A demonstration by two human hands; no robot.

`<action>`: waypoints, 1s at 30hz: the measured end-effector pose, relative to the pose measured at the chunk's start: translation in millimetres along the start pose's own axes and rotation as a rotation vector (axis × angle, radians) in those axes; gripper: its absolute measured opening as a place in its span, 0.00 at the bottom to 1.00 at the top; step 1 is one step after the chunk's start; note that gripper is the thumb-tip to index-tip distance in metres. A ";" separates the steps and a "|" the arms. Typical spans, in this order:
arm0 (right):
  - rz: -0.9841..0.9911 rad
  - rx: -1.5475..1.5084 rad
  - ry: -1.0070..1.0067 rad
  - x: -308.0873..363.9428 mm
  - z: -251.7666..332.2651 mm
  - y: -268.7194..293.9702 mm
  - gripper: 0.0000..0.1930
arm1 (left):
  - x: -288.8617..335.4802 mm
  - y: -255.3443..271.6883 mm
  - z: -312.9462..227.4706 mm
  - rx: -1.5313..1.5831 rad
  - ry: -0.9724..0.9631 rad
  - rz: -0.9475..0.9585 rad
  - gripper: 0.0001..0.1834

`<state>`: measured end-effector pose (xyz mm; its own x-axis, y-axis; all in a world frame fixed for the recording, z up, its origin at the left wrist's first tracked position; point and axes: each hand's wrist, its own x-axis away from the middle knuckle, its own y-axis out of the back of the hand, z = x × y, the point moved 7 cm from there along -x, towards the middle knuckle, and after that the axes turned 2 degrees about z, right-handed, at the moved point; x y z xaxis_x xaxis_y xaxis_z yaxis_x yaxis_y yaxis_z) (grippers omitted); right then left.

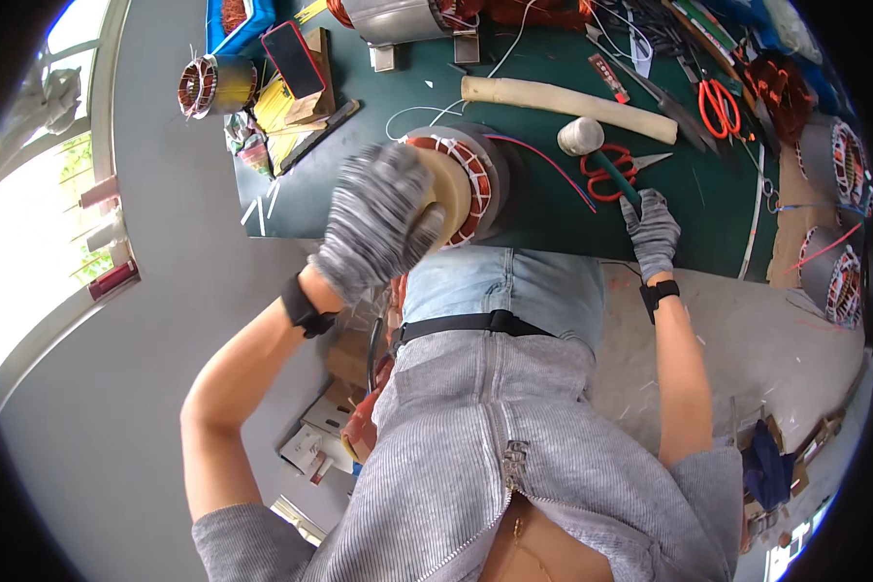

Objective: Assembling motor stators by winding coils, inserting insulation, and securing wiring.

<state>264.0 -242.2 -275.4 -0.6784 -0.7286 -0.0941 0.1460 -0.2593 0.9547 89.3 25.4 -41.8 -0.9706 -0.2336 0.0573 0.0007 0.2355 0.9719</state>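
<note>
In the frame's upper centre, the grey-striped-gloved left hand [383, 209] curls around a cream round block [450, 197], apparently steadying it against a grey metal stator with white-laced red windings [478, 184], while the similarly gloved right hand [653, 233] wraps a white-headed, green-handled mallet [580, 137] low, leaving its head free.

— Gloves [373, 218]?
— Knit cloth, matt, both.
— Near ring [454, 189]?
— Smooth, plastic-looking from where I stand.
— Mallet head [580, 137], right?
— Matt.
— Phone [294, 60], far left?
— Glossy, glassy screen.

Bright window [24, 267] in grey wall [155, 223]; pale, littered floor [747, 325]
</note>
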 end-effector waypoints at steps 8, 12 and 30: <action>0.136 0.014 -0.006 2.9 -1.2 -5.6 0.18 | -12.8 -34.3 -25.4 -0.200 -0.073 0.386 0.17; 0.183 -0.002 -0.034 -2.4 3.0 -3.7 0.18 | -9.2 -34.8 -20.1 -0.176 -0.078 0.394 0.16; -0.186 0.187 -0.036 -80.3 -63.1 63.9 0.19 | -4.3 -23.1 -20.7 0.040 -0.363 0.208 0.21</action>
<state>373.3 -240.3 -224.6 -0.7068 -0.6556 -0.2657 -0.1167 -0.2623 0.9579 98.4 1.5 -59.7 -0.9724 0.1691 0.1605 0.2036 0.2806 0.9380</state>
